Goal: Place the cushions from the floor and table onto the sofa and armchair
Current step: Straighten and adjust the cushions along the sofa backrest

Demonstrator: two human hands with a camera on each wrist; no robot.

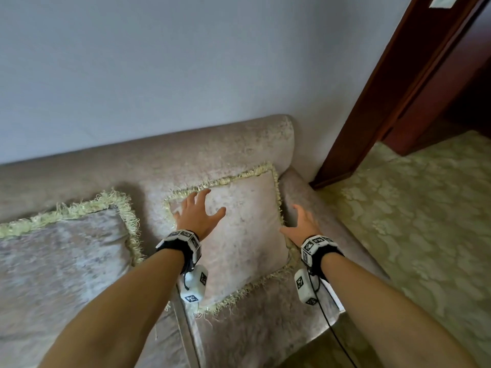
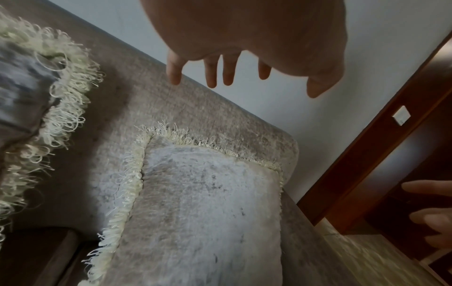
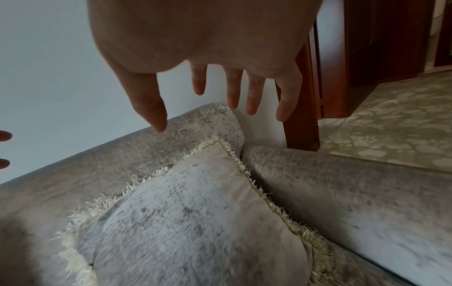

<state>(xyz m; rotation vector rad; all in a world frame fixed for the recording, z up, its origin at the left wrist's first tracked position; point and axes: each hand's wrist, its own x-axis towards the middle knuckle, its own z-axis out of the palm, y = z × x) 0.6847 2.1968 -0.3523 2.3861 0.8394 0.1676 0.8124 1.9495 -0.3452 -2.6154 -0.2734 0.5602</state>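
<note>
head view: left hand (image 1: 198, 212) and right hand (image 1: 301, 225) fingers spread above fringed cushion (image 1: 239, 235), contact unclear

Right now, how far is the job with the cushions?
Two fringed cushions already lie on the sofa: one in the corner by the armrest, a second further left. Nothing is in hand: the left hand and right hand are spread open above the corner cushion. The floor, table and armchair are mostly out of view, so what remains cannot be told.

Both bare forearms reach forward from the lower frame, marker bands on the wrists. Left hand (image 1: 197, 213) spreads its fingers, palm down; right hand (image 1: 301, 226) likewise splayed, holding nothing.
</note>
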